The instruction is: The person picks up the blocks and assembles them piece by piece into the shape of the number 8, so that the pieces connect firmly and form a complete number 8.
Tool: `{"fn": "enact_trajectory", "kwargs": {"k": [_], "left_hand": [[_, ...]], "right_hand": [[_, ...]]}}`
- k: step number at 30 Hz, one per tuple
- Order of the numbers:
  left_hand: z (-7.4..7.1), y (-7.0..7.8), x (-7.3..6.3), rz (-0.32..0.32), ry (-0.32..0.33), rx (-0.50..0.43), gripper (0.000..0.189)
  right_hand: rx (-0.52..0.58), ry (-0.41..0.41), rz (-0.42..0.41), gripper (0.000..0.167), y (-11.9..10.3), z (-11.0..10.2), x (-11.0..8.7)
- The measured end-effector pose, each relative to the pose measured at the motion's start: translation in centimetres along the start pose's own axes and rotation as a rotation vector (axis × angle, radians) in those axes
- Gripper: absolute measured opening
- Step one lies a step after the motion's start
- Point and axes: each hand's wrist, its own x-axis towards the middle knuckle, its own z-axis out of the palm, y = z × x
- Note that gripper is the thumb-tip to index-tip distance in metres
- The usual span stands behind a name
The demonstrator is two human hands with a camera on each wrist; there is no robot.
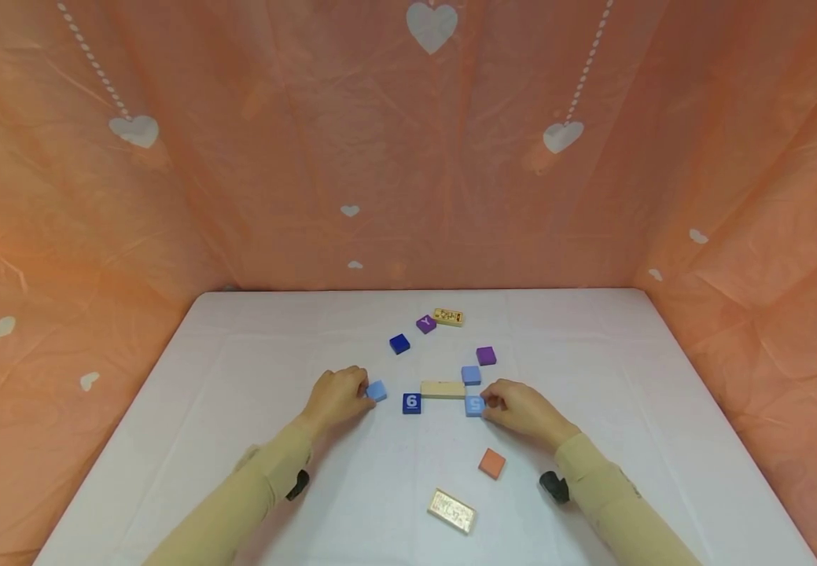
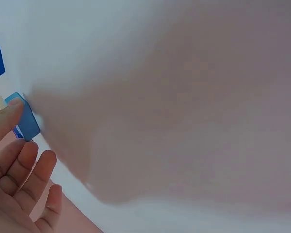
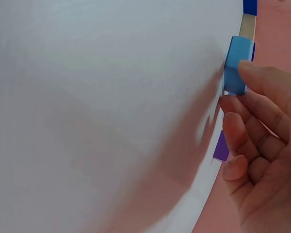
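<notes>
My left hand (image 1: 337, 399) pinches a light blue square block (image 1: 377, 391) left of the middle. In the left wrist view the thumb lies on that block (image 2: 28, 119), the other fingers loosely bent beneath. My right hand (image 1: 527, 410) pinches a light blue block marked 5 (image 1: 474, 406) between thumb and index finger, at the right end of a cream rectangular bar (image 1: 443, 390). A dark blue block with an underlined digit (image 1: 411, 403) sits by the bar's left end. Just above its right end lies another light blue block (image 1: 471, 375).
Beyond the hands lie a dark blue block (image 1: 399, 344), a purple block with a Y (image 1: 425, 324), a gold patterned bar (image 1: 448, 317) and a plain purple block (image 1: 486, 356). Nearer are an orange block (image 1: 492, 464) and a gold bar (image 1: 452, 511). Orange cloth (image 1: 408, 181) surrounds the white table (image 1: 252, 330).
</notes>
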Motion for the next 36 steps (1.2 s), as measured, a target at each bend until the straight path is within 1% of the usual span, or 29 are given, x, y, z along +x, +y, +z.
{"fn": "enact_trajectory", "kwargs": {"k": [7,17,28,31,36], "left_hand": [[0.0,0.6,1.5,-0.002,-0.019,0.002,0.028],[0.3,1.6,3.4,0.009,-0.051,0.020,0.020],[0.8,2.6,4.7,0.020,-0.087,0.044,0.017],[0.8,2.9,5.0,0.024,-0.093,0.050,0.016],[1.0,3.1,5.2,0.023,-0.103,0.034,0.016]], "right_hand": [[0.001,0.000,0.005,0.023,-0.1,0.0,0.0],[-0.008,0.010,-0.002,0.023,0.2,0.2,0.0],[-0.002,0.012,0.000,0.023,0.3,0.3,0.0],[-0.004,0.015,-0.007,0.023,0.3,0.3,0.0],[-0.007,0.021,-0.027,0.023,0.4,0.3,0.0]]}}
